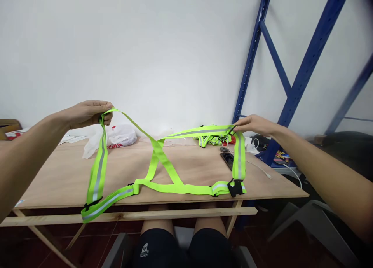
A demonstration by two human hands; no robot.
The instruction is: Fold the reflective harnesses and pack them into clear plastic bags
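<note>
- A yellow-green strap harness (159, 149) with grey stripes spread across the middle of the view, its 2 upper ends raised above the table (201, 167).
- The left hand (96, 112), at 9 o'clock, was pinched on an upper strap, thumb and fingers together.
- The right hand (253, 124), at 3 o'clock, had its fingertips closed on the other upper strap.
- The straps crossed just off centre towards 8 o'clock and ran to a lower band at 6 o'clock; whether that band touched the tabletop, I cannot tell.
- A black buckle (236, 188) hung at 4 o'clock, and a strap loop at 8 o'clock dipped past the table's front edge.
- Near 4 o'clock lay a phone (226, 159), partly behind a strap, and beyond it a heap of similar straps (211, 139).
- A white plastic bag (124, 135) lay at 9 o'clock.
- A blue metal rack (309, 62) stood at 2 o'clock.
</note>
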